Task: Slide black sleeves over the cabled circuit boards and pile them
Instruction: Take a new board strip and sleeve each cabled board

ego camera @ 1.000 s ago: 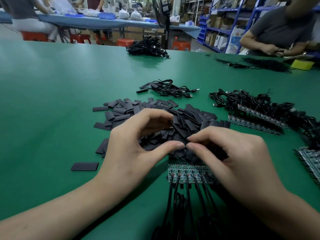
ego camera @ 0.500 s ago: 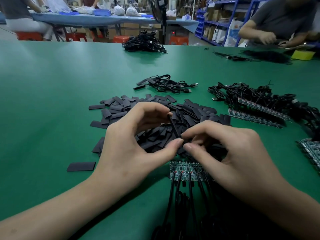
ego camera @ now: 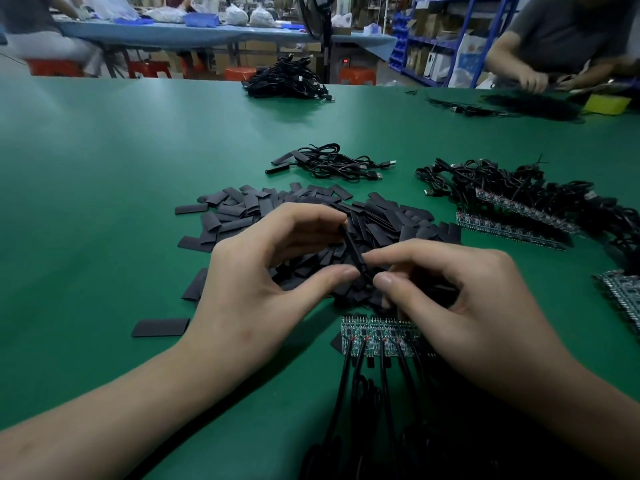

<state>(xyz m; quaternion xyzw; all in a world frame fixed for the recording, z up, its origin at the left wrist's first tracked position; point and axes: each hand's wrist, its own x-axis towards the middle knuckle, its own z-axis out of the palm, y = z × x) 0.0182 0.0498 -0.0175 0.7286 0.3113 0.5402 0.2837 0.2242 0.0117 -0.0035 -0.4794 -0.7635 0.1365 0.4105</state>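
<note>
A heap of flat black sleeves (ego camera: 249,213) lies on the green table (ego camera: 104,202) in front of me. My left hand (ego camera: 263,271) pinches one black sleeve (ego camera: 355,254) between thumb and forefinger, held edge-up above the heap. My right hand (ego camera: 460,303) meets it from the right, fingertips closed on the sleeve's lower end. Just below my hands a row of green circuit boards (ego camera: 377,336) lies side by side, black cables (ego camera: 360,393) running toward me. A small pile of sleeved boards with cables (ego camera: 329,162) rests beyond the heap.
Bare cabled boards are stacked at the right (ego camera: 519,213), with more at the right edge (ego camera: 623,296). A single sleeve (ego camera: 159,328) lies left of my wrist. A cable bundle (ego camera: 284,81) sits at the far edge. Another person (ego camera: 561,39) works at the far right.
Both hands have lifted one sleeve out of the heap and turned it edge-up; my right fingertips have shifted onto its lower end. The view has dipped slightly.
</note>
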